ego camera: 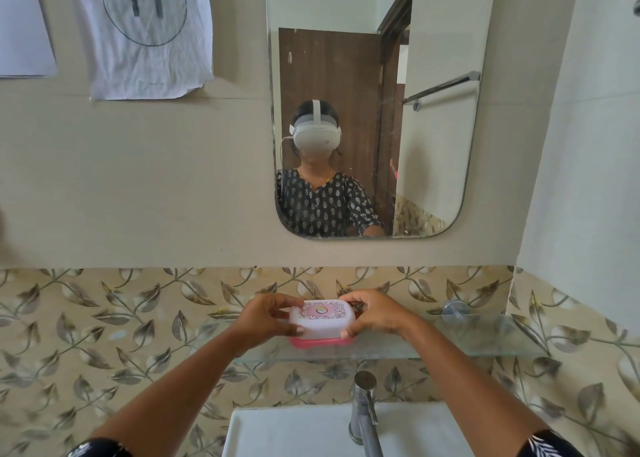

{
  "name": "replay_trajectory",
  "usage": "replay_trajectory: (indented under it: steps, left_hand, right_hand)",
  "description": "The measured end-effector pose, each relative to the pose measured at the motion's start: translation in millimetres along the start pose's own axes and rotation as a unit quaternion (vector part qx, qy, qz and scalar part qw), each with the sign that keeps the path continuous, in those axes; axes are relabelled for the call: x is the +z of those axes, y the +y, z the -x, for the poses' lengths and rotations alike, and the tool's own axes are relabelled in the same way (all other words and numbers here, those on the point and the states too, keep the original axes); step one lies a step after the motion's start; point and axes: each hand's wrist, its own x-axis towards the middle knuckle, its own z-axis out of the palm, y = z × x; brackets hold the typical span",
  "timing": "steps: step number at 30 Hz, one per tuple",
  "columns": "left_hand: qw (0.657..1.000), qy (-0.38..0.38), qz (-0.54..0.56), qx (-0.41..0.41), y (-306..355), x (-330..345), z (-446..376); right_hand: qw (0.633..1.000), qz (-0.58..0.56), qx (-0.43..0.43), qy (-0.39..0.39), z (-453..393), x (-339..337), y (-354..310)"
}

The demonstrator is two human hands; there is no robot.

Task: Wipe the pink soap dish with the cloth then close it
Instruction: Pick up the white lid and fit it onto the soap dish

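The pink soap dish [320, 342] stands on a glass shelf [450, 344] against the tiled wall, with its translucent white lid [322, 319] sitting on top. My left hand [266, 319] grips the lid's left end, thumb at the front and fingers over the top. My right hand [372, 312] grips the lid's right end the same way. No cloth is in view.
A chrome tap [363, 411] and a white basin [294, 432] lie just below the shelf. A mirror [433, 144] hangs above, showing a person with a headset. A paper sheet marked 11 [145, 33] is stuck to the wall at upper left.
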Motion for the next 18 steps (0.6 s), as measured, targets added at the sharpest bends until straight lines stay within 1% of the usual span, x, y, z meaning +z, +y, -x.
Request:
replay_trajectory:
  steps: [18]
  left_hand:
    - [1.000, 0.007, 0.014, 0.002, -0.6, 0.4, 2.7]
  right_hand:
    - [1.000, 0.008, 0.007, -0.001, -2.9, 1.5, 5.0]
